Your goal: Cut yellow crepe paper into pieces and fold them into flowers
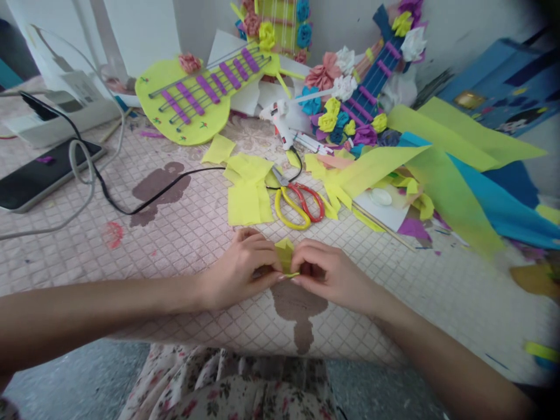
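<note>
A small piece of yellow crepe paper (285, 254) is pinched between both hands above the table's near part. My left hand (245, 262) grips its left side, thumb and fingertips together. On the right edge, my right hand (329, 269) pinches it the same way. The paper's lower edge looks folded or rolled. Just beyond the hands lie scissors (300, 204) with one yellow and one red handle loop. To their left rest several cut yellow paper squares (249, 201), partly overlapping. A white glue gun (280, 122) stands behind the scissors.
At the back sit a yellow paper guitar (184, 128) and a blue one (371, 96) with paper flowers. Yellow and blue paper sheets (464, 192) spread over the right. A black cable (175, 178) crosses the left, near a phone (48, 175) and a power strip (65, 119).
</note>
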Tool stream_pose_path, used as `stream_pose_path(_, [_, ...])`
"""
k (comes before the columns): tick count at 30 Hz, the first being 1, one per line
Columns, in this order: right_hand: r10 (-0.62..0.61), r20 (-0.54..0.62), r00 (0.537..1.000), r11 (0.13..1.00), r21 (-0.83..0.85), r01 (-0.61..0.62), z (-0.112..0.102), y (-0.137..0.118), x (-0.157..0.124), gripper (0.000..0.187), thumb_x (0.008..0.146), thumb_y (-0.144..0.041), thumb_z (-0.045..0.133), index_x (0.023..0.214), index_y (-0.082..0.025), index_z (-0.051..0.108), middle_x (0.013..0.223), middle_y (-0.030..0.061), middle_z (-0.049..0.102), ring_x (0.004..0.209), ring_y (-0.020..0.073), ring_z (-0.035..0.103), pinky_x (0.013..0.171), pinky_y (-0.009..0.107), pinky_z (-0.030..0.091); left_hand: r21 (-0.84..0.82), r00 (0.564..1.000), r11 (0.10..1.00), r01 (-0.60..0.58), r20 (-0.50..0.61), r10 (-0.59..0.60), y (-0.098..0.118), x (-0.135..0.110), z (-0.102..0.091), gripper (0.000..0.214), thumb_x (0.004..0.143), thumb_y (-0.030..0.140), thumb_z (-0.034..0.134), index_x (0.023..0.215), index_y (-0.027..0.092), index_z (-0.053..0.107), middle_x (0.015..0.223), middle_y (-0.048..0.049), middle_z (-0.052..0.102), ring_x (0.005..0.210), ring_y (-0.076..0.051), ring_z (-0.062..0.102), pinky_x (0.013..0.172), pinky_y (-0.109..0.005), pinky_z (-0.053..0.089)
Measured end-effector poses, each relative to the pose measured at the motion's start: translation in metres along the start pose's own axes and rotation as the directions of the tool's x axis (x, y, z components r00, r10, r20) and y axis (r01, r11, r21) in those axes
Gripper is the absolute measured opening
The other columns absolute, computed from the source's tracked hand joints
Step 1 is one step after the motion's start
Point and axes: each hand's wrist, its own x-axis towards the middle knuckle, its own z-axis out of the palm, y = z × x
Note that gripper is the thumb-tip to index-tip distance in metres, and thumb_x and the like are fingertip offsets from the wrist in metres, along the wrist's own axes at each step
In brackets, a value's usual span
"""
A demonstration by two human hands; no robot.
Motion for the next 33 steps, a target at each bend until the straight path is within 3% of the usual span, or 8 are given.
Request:
stream_pose_path(6, [-0.015,-0.008,1.0,0.999,-0.038,0.014,0.002,-0.003,0.0,0.006,0.086,-0.014,0.055,0.083,-0.019,0.055,0.083,-0.0002,0.054,0.072,0.0109,0.052,0.065,0.024,0.041,0.015,1.0,1.0,-0.017,0.008,0.017,0.0,-0.001,0.001,0.018,0.091,0.025,0.049,0.079,0.018,0.06,0.079,-0.0001,0.062,0.083,-0.015,0.053,0.091,-0.036,0.029])
stream_pose_path(12, [-0.084,-0.13,0.988,0.996,-0.029,0.081,0.001,0.003,0.001,0.006,0.09,-0.018,0.051,0.084,-0.019,0.053,0.085,0.0026,0.056,0.074,0.013,0.053,0.065,0.026,0.044,0.078,0.999,0.997,-0.03,-0.043,0.033,-0.005,-0.002,0.001,0.013,0.082,0.029,0.064,0.08,0.018,0.058,0.082,-0.0012,0.062,0.085,-0.017,0.053,0.089,-0.036,0.033])
stream_pose_path(14, [-0.165,-0.163,0.973,0.986,-0.067,0.155,0.001,0.005,0.001,0.006,0.091,-0.017,0.049,0.087,-0.02,0.053,0.091,0.0049,0.057,0.084,0.0155,0.055,0.073,0.029,0.047,0.17,0.987,0.982,-0.082,-0.121,0.103,-0.007,-0.004,-0.001,0.005,0.086,0.021,0.057,0.081,0.019,0.059,0.088,-0.0011,0.064,0.087,-0.016,0.053,0.094,-0.038,0.032])
stream_pose_path(16, [-0.228,-0.138,0.964,0.97,-0.123,0.212,0.001,0.007,0.001,0.01,0.091,-0.015,0.046,0.09,-0.02,0.053,0.097,0.0067,0.057,0.092,0.0171,0.055,0.079,0.032,0.047,0.287,0.96,0.945,-0.156,-0.181,0.213,-0.009,-0.006,-0.006,0.012,0.088,0.014,0.051,0.083,0.021,0.059,0.094,0.0001,0.066,0.09,-0.015,0.054,0.101,-0.042,0.027])
stream_pose_path(19, [-0.232,-0.048,0.971,0.953,-0.21,0.217,0.003,0.01,0.001,0.015,0.091,-0.011,0.042,0.091,-0.02,0.054,0.098,0.0081,0.056,0.093,0.0181,0.054,0.081,0.033,0.048,0.369,0.939,0.896,-0.248,-0.135,0.315,-0.011,-0.006,-0.011,0.017,0.089,0.009,0.047,0.085,0.022,0.058,0.096,0.0011,0.067,0.093,-0.015,0.056,0.105,-0.044,0.023])
stream_pose_path(21, [-0.21,-0.012,0.978,0.948,-0.248,0.201,0.005,0.012,0.001,0.015,0.091,-0.011,0.042,0.09,-0.018,0.056,0.098,0.0088,0.055,0.092,0.0185,0.054,0.079,0.033,0.048,0.322,0.955,0.912,-0.256,-0.064,0.291,-0.011,-0.004,-0.013,0.018,0.089,0.008,0.046,0.085,0.021,0.059,0.092,0.0004,0.067,0.091,-0.015,0.056,0.103,-0.042,0.027])
stream_pose_path(26, [-0.193,-0.003,0.981,0.956,-0.227,0.188,0.004,0.014,0.001,0.016,0.091,-0.012,0.043,0.09,-0.018,0.059,0.099,0.0082,0.055,0.092,0.0175,0.054,0.08,0.032,0.048,0.047,0.991,0.99,-0.136,0.011,0.135,-0.015,0.001,-0.012,0.016,0.084,0.008,0.051,0.081,0.018,0.062,0.084,-0.0024,0.065,0.087,-0.015,0.055,0.088,-0.033,0.039])
stream_pose_path(33, [-0.138,0.026,0.99,0.989,-0.055,0.14,-0.006,0.011,0.004,0.012,0.088,-0.013,0.051,0.088,-0.019,0.06,0.094,0.0057,0.057,0.088,0.0162,0.055,0.077,0.031,0.047,-0.104,0.984,0.984,-0.143,0.091,0.153,-0.02,0.003,-0.019,0.013,0.089,0.02,0.054,0.085,0.019,0.066,0.089,-0.0043,0.066,0.086,-0.015,0.056,0.089,-0.033,0.038])
